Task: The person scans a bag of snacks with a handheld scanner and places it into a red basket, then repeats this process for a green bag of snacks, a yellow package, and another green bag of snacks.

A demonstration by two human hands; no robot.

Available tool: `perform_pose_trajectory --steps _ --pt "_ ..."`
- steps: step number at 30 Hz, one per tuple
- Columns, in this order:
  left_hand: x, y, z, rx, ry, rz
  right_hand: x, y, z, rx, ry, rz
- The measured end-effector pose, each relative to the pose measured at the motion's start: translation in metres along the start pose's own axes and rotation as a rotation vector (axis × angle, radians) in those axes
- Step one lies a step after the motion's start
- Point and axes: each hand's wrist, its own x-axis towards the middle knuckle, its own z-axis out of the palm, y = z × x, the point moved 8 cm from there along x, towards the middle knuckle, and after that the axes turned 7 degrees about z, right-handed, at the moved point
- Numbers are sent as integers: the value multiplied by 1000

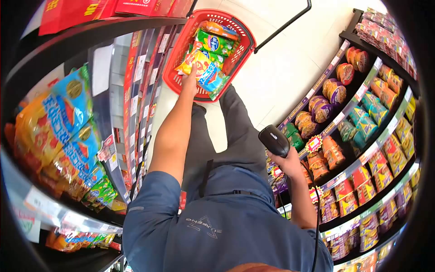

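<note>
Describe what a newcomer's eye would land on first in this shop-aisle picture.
The red shopping basket at top centre, full of bright snack packets, draws the eye first; the left hand reaches into it. Right of centre, the right hand grips a black barcode scanner. Packed snack shelves curve along both sides.

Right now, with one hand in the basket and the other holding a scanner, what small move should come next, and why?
Probably lift the blue packet toward the scanner: the left hand rests on it in the red basket, while the right hand holds the scanner well away from it.
</note>
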Motion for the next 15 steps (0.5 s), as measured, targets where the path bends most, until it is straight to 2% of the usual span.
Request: perform_pose_trajectory --steps 4,7,9,10,11,12,13,15 --pt "33 4 23 50 65 -45 15 -2 -14 -30 28 51" --pt "67 0 39 -33 -15 -21 25 14 -21 -46 35 108" --pt "88 1 44 32 -67 108 30 17 -22 -56 28 118" --pt "92 -3 30 327 20 48 31 19 -21 -41 23 122" --pt "87 -6 27 320 28 51 30 20 -21 -25 16 126" --pt "92 -26 6 500 121 39 29 17 -19 -62 16 134" --pt "79 -10 4 679 217 30 29 14 -17 -68 10 121" --pt "24 15 14 805 78 134 25 9 -15 -118 40 67"
